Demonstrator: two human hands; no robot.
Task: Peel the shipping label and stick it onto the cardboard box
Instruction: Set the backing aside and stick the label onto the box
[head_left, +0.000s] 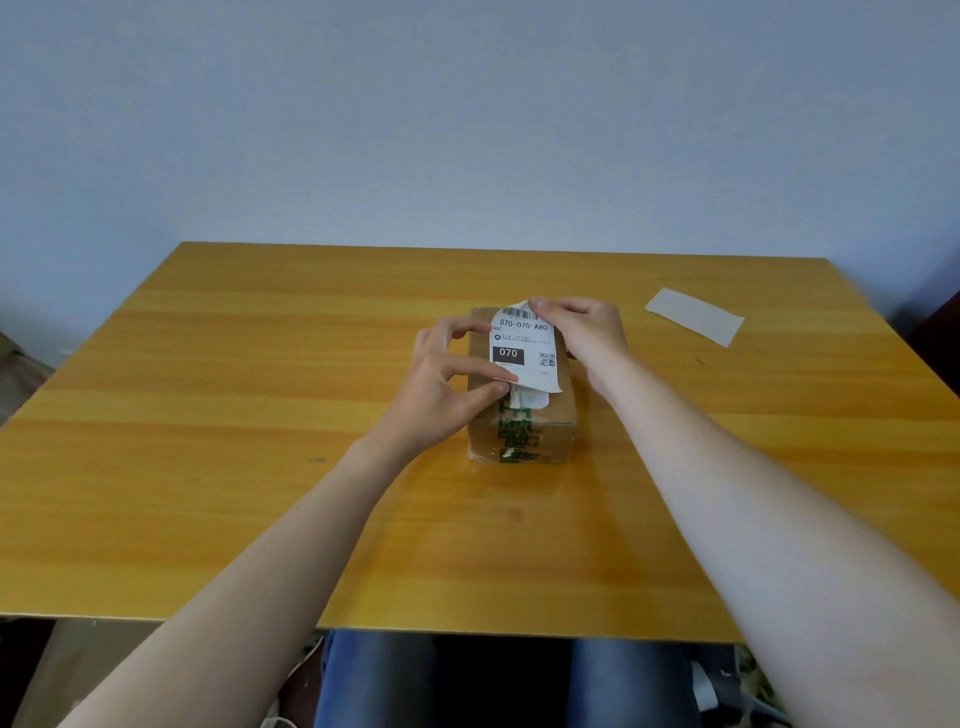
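Observation:
A small brown cardboard box (558, 421) with green printed tape stands in the middle of the wooden table (260, 415). A white shipping label (527, 353) printed "070-070-A80" lies over the box's top, its near edge curling up. My left hand (441, 384) pinches the label's near left corner with thumb and fingers. My right hand (584, 332) holds the label's far top edge at the barcode. Both hands rest over the box top.
A pale strip of backing paper (693, 323) lies flat on the table at the far right. A plain wall rises behind the table. My legs in jeans (379, 680) show below the near edge.

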